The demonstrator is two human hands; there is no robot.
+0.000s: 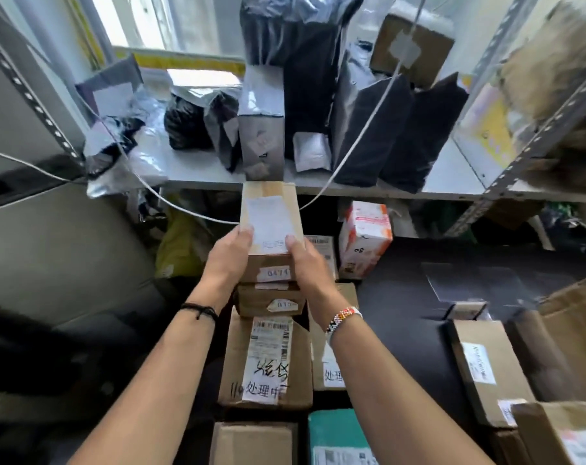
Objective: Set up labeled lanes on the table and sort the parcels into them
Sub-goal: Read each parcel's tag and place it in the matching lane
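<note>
Head view. Gripping box (270, 226) at frame centre: left hand (229, 255) on its left side, right hand (305, 263) on its right, thumbs curled over the white label. Directly over stack (268, 360); contact unclear. Beyond, upper frame: shelf (191, 166) with bags (402, 135).

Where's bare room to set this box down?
Free: shelf right of the tall black bags; dark surface between the orange-white carton and the brown boxes. Crowded: shelf middle, and the stacked boxes under the held box.
</note>
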